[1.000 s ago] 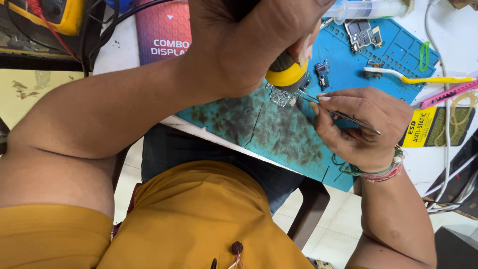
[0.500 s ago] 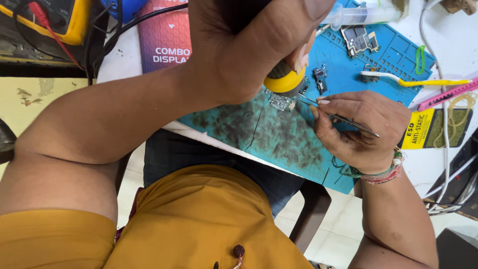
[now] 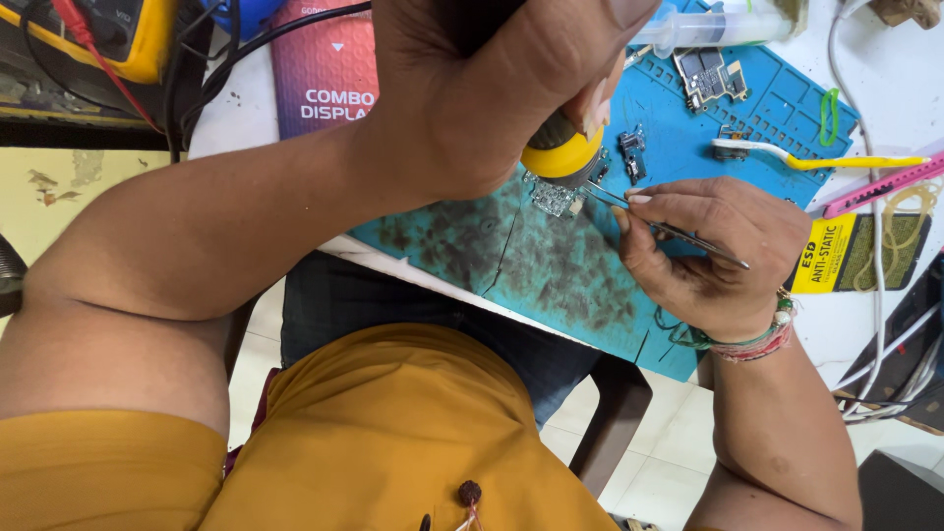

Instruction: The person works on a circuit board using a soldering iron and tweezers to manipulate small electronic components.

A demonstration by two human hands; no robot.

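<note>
Tweezers (image 3: 669,228) pinched in your right hand (image 3: 713,251) touch the small chip (image 3: 553,197) on the blue mat (image 3: 551,275); your left hand (image 3: 492,88) grips a yellow-tipped tool (image 3: 562,155); a purple box (image 3: 324,69) lies beyond, a yellow-and-black label (image 3: 824,254) right

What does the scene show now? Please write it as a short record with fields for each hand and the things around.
left hand: grips a tool with a yellow collar, tip down
right hand: holds thin tweezers
between them: small metal part
surface: blue work mat, stained dark
nearby: circuit board, toothbrush, syringe
</note>
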